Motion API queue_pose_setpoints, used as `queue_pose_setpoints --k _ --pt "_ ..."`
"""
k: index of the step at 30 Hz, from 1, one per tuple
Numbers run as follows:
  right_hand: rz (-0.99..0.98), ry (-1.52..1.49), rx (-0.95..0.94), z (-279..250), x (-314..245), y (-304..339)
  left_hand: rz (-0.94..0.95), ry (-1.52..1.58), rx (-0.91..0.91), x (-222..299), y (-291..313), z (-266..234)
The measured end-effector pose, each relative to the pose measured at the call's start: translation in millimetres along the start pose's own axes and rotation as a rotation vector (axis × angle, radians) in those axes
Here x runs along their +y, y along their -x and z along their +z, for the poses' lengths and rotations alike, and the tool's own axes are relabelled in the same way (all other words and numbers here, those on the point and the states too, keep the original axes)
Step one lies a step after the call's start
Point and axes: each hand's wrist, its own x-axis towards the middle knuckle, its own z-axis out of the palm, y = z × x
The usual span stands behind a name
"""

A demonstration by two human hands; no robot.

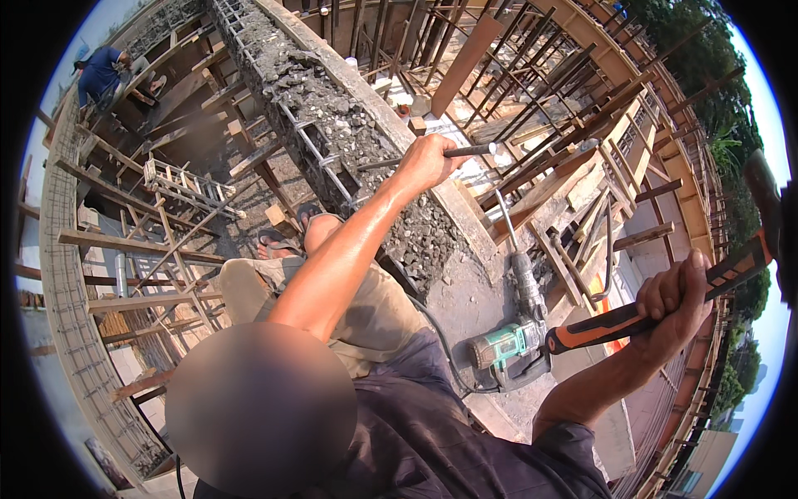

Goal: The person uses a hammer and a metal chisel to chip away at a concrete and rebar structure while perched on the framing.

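My left hand (428,162) is wrapped round a steel chisel (472,151). Its thin end points left over the broken concrete beam (332,112), and its blunt head sticks out to the right. Off to the right, my raised right hand (675,291) grips a hammer (738,268) by its black and orange handle. The hammer's dark head is up near the right rim, apart from the chisel. A green and grey demolition hammer (509,343) with a long steel bit lies on the concrete between my arms.
Loose rubble (424,241) and exposed rebar (320,154) line the beam. A black cable (445,333) runs to the power tool. Timber props (141,241) stand below left. Upright rebars (532,91) and planks (573,179) crowd the right. A co-worker (104,79) crouches far left.
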Motion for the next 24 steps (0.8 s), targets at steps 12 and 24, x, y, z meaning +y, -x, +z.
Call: queue_pose_setpoints --k 12,24 --pt "0.776 0.234 -0.549 33.5 113.7 42.1 -0.018 0.044 0.027 -3.4 7.8 2.5" --pt "-0.603 -0.391 -0.235 -40.6 -51.3 -60.2 -0.014 -0.021 -0.011 9.3 14.6 -12.6"
